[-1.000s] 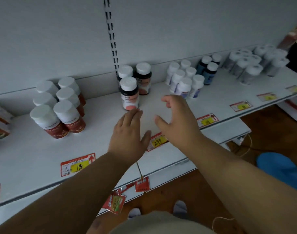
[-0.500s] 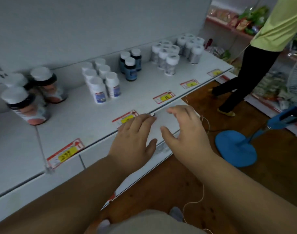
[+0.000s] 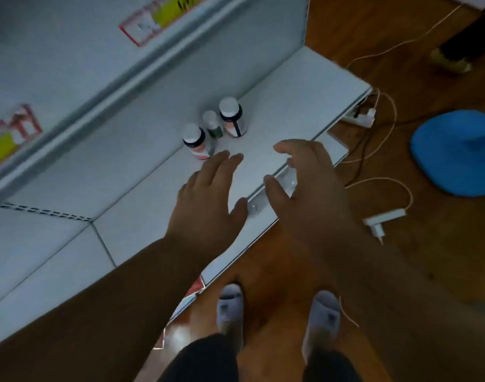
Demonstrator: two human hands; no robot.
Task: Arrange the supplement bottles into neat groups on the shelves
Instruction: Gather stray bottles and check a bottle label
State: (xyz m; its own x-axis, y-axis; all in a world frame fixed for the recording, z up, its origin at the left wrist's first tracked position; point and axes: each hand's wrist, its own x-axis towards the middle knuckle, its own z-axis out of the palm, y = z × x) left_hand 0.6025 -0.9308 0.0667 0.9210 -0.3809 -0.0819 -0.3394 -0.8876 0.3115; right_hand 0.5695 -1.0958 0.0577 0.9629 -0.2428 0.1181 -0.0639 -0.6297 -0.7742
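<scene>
Three white-capped supplement bottles stand together on the low white shelf (image 3: 299,95): a dark bottle with a red label (image 3: 198,142) on the left, a smaller green-labelled bottle (image 3: 213,125) in the middle, and a taller dark bottle (image 3: 232,118) on the right. My left hand (image 3: 208,197) hovers over the shelf with fingers straight, its tips just short of the left bottle. My right hand (image 3: 304,183) is spread above the shelf's front edge, fingers loosely bent. Neither hand holds anything.
The upper shelf's front rail with price tags (image 3: 158,17) overhangs at the top left. On the wooden floor lie white cables, a plug adapter (image 3: 384,217) and a power strip (image 3: 359,118). A blue fan base (image 3: 456,153) sits at right. Another person's foot (image 3: 450,60) shows top right.
The view has dropped from the upper shelf with its many bottles to the bottom shelf. Both hands have come down with it and now hover by the three bottles, still holding nothing.
</scene>
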